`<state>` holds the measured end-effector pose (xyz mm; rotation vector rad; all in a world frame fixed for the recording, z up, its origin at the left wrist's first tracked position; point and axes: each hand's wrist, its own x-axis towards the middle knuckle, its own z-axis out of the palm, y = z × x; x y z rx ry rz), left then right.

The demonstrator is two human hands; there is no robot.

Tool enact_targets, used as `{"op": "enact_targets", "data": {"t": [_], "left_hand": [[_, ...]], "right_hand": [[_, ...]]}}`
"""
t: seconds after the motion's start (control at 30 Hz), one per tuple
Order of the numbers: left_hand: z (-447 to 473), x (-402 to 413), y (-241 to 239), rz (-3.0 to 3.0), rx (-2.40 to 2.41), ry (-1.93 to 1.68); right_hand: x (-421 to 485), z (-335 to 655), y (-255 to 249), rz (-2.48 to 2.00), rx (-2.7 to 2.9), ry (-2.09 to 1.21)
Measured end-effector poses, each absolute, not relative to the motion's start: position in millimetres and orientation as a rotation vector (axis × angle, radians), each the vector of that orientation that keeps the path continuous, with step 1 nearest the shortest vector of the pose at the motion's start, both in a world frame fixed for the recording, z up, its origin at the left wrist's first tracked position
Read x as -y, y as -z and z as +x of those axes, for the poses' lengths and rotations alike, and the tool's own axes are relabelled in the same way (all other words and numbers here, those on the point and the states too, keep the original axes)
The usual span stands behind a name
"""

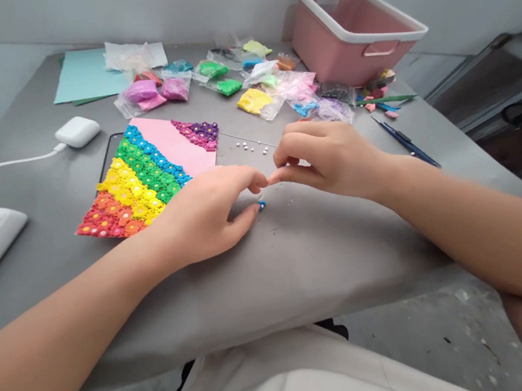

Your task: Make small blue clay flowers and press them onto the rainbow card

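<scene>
My left hand [215,211] rests low over the grey table, its thumb apart from its curled forefinger. A tiny blue clay flower with white specks [262,206] is right at the thumb tip; I cannot tell whether they touch. My right hand [328,155] is closed in a pinch, its fingertips meeting the left forefinger. What sits in that pinch is too small and hidden to name. Behind the fingers lie several small white beads [245,146] and a thin metal rod [246,138]. Left of the hands is a pink board [162,135] with rainbow bands of clay flowers.
Bags of coloured clay [255,100] line the back, beside a pink bin with a white rim [351,47]. A dark blue pen-like tool [406,141] lies at right. A white earbud case [78,131] on a cable and blue paper sheets [88,74] are at left.
</scene>
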<state>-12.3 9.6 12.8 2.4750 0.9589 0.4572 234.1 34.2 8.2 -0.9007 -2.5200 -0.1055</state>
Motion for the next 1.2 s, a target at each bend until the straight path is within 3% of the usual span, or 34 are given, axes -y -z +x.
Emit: {"op": "enact_targets", "data": {"t": [0.27, 1.2], "left_hand": [[-12, -12, -6, 2.504, -0.963, -0.379], [-11, -11, -3, 2.626, -0.951, -0.407]], "right_hand": [[-38, 235, -6, -0.964, 2.579, 0.266], [-20, 233, 3, -0.792, 2.642, -0.435]]}}
